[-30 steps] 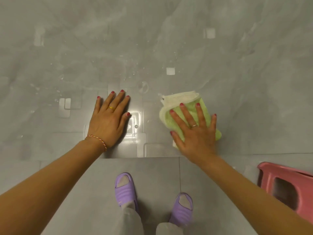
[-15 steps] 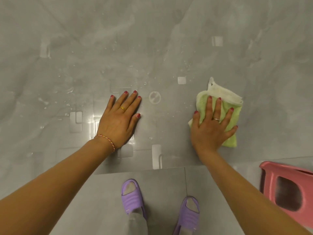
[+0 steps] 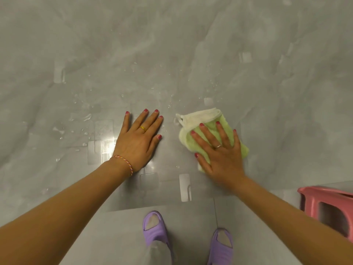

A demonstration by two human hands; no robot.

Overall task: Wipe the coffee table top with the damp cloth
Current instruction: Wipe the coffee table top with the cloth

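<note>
The glossy grey marble-patterned coffee table top fills most of the view. A folded green and cream cloth lies flat on it near the front edge. My right hand presses on the cloth with straight, spread fingers and covers much of it. My left hand rests flat on the bare table top to the left of the cloth, fingers straight. Water droplets dot the surface left of and beyond my hands.
The table's front edge runs just below my wrists. A pink plastic stool stands on the floor at the lower right. My feet in purple slippers stand on grey floor tiles below the edge.
My right hand slid the cloth right half a second ago and has now brought it back left, nearer my left hand. My left hand stayed flat on the table.
</note>
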